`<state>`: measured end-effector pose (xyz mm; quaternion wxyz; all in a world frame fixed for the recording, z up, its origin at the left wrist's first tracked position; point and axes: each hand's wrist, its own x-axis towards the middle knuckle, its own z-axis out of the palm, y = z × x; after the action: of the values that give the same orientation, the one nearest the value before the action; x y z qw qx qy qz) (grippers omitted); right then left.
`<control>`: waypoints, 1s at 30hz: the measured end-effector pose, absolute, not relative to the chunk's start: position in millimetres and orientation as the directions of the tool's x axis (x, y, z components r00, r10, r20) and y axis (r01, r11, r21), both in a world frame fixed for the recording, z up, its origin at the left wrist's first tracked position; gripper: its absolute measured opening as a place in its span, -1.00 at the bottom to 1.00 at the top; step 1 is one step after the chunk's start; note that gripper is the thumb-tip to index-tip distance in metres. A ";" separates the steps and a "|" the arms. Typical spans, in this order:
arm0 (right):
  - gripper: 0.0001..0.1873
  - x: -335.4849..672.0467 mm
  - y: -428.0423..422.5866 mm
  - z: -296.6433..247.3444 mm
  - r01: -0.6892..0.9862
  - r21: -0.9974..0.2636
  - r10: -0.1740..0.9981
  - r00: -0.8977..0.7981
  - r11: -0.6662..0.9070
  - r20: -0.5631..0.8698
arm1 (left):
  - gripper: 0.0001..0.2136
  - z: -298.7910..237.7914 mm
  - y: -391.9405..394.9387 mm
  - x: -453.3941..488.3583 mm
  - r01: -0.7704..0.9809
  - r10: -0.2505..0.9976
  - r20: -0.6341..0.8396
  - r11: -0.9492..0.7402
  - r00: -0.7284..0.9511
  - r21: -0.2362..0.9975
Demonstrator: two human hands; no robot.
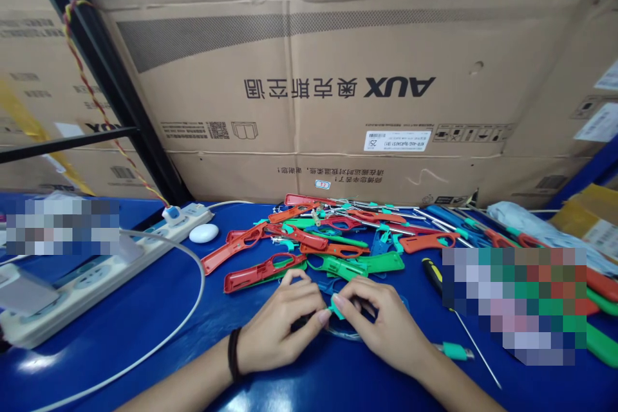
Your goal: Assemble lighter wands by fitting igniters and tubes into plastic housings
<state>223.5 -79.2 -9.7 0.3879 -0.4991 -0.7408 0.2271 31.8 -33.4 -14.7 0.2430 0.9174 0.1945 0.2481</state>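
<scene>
Between the fingertips of my two hands is a small teal plastic piece (337,309). My left hand (284,318), with a dark band at the wrist, pinches it from the left. Thumb and fingers of my right hand (386,318) close on it from the other side. Something clear and ring-like (345,335) lies beneath the hands, mostly hidden. Just beyond them spreads a heap of long-nosed lighter parts: a red casing half (263,272), a green casing half (338,266), an orange casing half (427,243) and several metal tubes.
A yellow-black screwdriver (433,275) lies to the right, near a teal USB plug (456,351). At left are a power strip (96,275), a white cable (200,286) and a white oval object (203,233). A large cardboard box (313,122) stands behind. Blurred patches hide both sides.
</scene>
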 end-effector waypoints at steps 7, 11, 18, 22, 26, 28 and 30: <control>-0.88 230.8 -79.7 -12.0 0.609 -0.675 0.908 -0.240 0.416 0.343 | -0.56 -16.3 -26.5 31.1 0.173 0.570 0.416 -0.712 0.708 0.681; -0.92 233.6 -79.3 -16.4 0.594 -0.630 0.864 -0.290 0.500 0.411 | -0.48 -17.9 -23.4 32.3 0.143 0.649 0.379 -0.603 0.659 0.784; -0.90 235.7 -78.9 -16.9 0.589 -0.610 0.845 -0.303 0.529 0.441 | -0.55 -19.0 -20.1 28.5 0.202 0.638 0.377 -0.647 0.671 0.736; -0.87 247.4 -77.4 -10.2 0.640 -0.584 0.864 -0.318 0.500 0.391 | -0.69 -10.7 -13.6 16.9 0.279 0.500 0.374 -0.816 0.781 0.507; -0.85 256.6 -84.9 -7.0 0.688 -0.590 0.905 -0.291 0.423 0.309 | -0.69 -6.3 -10.9 12.0 0.287 0.428 0.319 -0.869 0.846 0.403; -0.88 257.7 -92.0 -7.9 0.689 -0.596 0.911 -0.305 0.413 0.278 | -0.74 -7.6 -11.5 13.2 0.282 0.416 0.300 -0.871 0.858 0.402; -0.88 258.3 -99.0 -9.2 0.695 -0.596 0.915 -0.308 0.403 0.259 | -0.74 -9.6 -12.0 14.7 0.279 0.417 0.300 -0.869 0.858 0.408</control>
<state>258.3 -99.0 -9.2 0.2890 -0.5122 -0.7860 0.1907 14.7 -12.0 -9.6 0.1781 0.9473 0.1837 0.1928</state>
